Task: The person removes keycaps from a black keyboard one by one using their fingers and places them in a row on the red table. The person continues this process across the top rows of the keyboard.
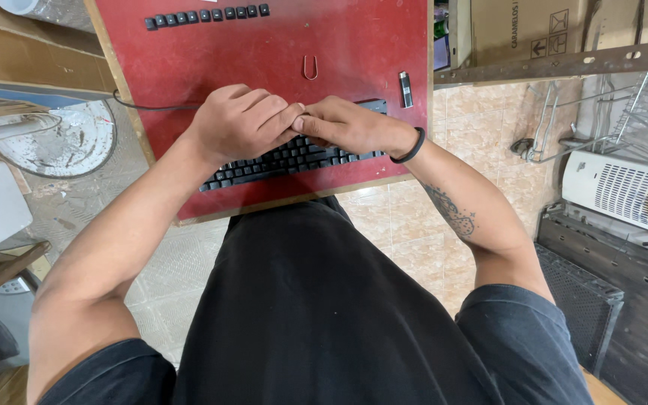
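Observation:
A black keyboard (286,161) lies on a red board (354,45) in front of me. My left hand (238,120) and my right hand (350,126) rest over the keyboard's middle, fingertips meeting; whatever lies between the fingertips is hidden. A row of loose black keycaps (206,15) lies at the board's far edge. A thin wire keycap puller (310,67) lies just beyond my hands. A small black-and-silver stick (406,88) lies to the right of it. The keyboard's cable (144,106) runs off the board's left side.
A cardboard box (519,30) and a rusty metal bar (564,64) stand at the right. A white appliance (624,191) and a black case (616,300) sit on the tiled floor. A white bucket lid (61,139) lies at the left.

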